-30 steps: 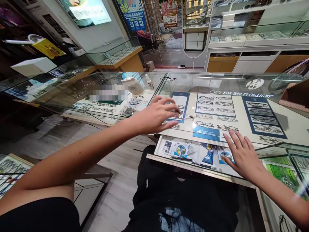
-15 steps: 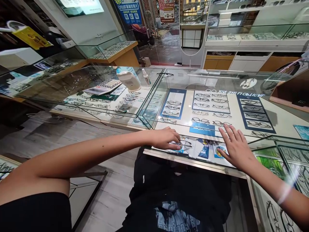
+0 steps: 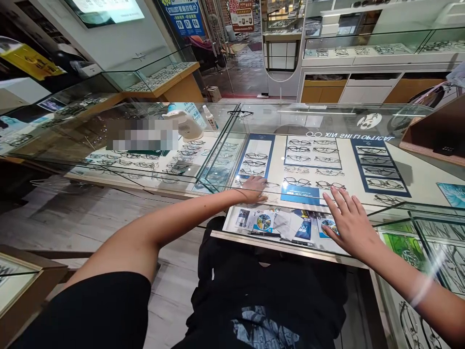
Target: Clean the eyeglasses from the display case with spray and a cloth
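My left hand (image 3: 253,189) reaches over the near part of the display case, at the left end of the front row of frames. Its fingers close on a pair of thin-rimmed eyeglasses (image 3: 272,184), which stick out to the right of the fingertips; the part in the grip is hidden. My right hand (image 3: 350,223) lies on the glass with its fingers spread, holding nothing. Just beyond its fingertips is a dark-rimmed pair of eyeglasses (image 3: 330,185). A blue card (image 3: 304,194) lies between the two hands.
Nearest me, a shallow front section holds a round-printed leaflet (image 3: 264,221) and white papers (image 3: 288,224). A white device (image 3: 189,127) and a small spray bottle (image 3: 209,118) stand on the glass to the left. A brown box (image 3: 436,128) stands at right.
My left hand has moved away from me, from above the leaflets to the front row of frames, carrying the eyeglasses. My right hand stays spread on the glass. The view has shifted slightly.
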Tool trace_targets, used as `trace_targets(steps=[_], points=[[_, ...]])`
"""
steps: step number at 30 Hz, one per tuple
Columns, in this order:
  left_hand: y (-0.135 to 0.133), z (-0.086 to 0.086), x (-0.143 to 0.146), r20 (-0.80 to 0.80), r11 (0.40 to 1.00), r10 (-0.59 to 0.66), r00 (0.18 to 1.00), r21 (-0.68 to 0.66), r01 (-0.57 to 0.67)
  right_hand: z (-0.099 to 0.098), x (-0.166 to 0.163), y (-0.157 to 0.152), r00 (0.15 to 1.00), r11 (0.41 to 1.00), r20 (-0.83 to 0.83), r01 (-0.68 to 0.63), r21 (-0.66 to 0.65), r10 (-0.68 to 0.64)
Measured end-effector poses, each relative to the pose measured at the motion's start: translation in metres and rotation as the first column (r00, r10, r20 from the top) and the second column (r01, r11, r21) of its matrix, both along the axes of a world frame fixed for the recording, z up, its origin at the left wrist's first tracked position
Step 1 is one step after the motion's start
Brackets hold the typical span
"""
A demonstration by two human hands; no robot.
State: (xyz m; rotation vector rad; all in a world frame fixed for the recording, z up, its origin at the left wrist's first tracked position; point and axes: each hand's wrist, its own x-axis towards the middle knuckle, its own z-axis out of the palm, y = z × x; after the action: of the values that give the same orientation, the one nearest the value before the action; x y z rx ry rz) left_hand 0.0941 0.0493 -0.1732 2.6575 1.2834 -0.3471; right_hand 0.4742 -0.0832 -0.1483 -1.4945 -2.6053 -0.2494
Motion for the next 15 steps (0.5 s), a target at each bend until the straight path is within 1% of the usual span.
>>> trace_targets(steps=[4,7,11,15], points=[[0.029,-0.018,-0.003,-0.002,0.986,0.106,0.994,0.13,-0.105,0.0,-0.001,0.0,1.0,1.0,0.004,-0.001,0.004,0.001],[0.05,-0.027,-0.006,0.044,0.96,0.185,0.982,0.206,-0.19,-0.001,-0.002,0.0,1.0,1.0,-0.016,-0.001,0.016,0.002],[0.08,-0.04,-0.01,0.137,0.914,0.286,0.948,0.258,-0.313,-0.003,-0.005,-0.001,0.999,1.0,-0.046,0.0,0.019,0.001],[0.115,-0.054,-0.014,0.224,0.862,0.362,0.905,0.288,-0.416,-0.005,-0.009,-0.003,0.997,0.999,-0.076,0.028,0.021,-0.027]])
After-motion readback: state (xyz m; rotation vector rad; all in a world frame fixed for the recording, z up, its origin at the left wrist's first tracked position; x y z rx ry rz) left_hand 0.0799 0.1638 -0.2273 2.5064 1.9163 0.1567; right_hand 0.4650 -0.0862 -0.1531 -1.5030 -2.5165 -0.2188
